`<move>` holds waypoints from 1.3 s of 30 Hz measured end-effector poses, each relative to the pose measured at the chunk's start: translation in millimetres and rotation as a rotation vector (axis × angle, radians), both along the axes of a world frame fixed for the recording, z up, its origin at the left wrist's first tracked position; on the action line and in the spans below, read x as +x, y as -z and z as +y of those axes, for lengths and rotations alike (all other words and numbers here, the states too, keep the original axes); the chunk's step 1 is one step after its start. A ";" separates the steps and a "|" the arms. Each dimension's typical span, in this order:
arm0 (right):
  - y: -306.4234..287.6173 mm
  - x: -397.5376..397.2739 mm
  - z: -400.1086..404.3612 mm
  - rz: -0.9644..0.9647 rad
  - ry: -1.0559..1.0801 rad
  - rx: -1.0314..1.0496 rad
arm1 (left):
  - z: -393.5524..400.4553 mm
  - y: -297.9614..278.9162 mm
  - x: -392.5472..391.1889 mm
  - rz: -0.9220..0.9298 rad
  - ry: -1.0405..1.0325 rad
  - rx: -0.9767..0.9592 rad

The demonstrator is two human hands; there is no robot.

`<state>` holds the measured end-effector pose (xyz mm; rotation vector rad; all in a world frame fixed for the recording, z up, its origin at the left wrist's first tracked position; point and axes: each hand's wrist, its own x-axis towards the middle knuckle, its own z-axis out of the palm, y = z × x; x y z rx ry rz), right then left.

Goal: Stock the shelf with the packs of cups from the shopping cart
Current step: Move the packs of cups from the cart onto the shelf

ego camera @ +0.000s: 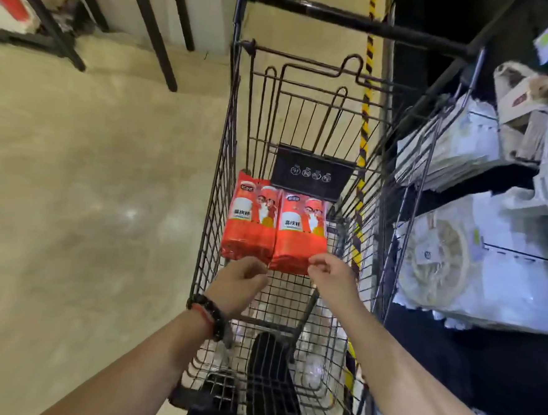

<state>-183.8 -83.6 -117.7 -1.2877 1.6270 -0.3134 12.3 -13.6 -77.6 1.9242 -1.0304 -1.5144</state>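
Note:
Two red packs of cups lie side by side on the wire floor of the black shopping cart, a left pack and a right pack. My left hand, with a bead bracelet on the wrist, has curled fingers at the packs' near edge, where the two meet. Whether it grips either pack is unclear. My right hand pinches the near right corner of the right pack. The shelf stands directly to the right of the cart.
White wrapped packs of disposable plates and flat white packs fill the shelf levels behind wire fronts. The cart's folded child seat flap stands behind the red packs. Bare beige floor lies to the left, with black rack legs beyond.

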 end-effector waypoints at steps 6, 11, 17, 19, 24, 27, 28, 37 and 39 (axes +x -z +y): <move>93.1 -7.9 -79.4 0.058 0.168 0.135 | -65.9 62.5 -12.4 0.027 -0.121 0.098; 154.5 -7.0 -126.0 0.193 0.248 0.217 | -94.1 100.3 -12.1 0.002 -0.168 0.153; 207.5 -2.8 -141.2 0.075 0.318 0.480 | -105.6 121.7 4.6 0.009 -0.146 0.167; 215.8 -2.4 -142.7 0.048 0.346 0.502 | -107.0 126.0 9.4 0.004 -0.139 0.172; 210.5 -6.0 -145.3 -0.068 0.398 0.533 | -107.2 136.8 13.1 0.006 -0.188 0.181; 193.4 -12.5 -138.3 -0.120 0.447 0.487 | -106.1 137.2 13.2 0.061 -0.227 0.208; 186.4 -15.8 -132.8 -0.142 0.447 0.465 | -105.9 135.4 12.8 0.083 -0.243 0.217; 102.8 -23.5 -51.5 -0.289 0.292 0.373 | -96.9 106.9 1.4 0.355 -0.257 0.339; 82.7 -17.0 -38.1 -0.357 0.267 0.344 | -88.0 101.2 -2.6 0.441 -0.281 0.337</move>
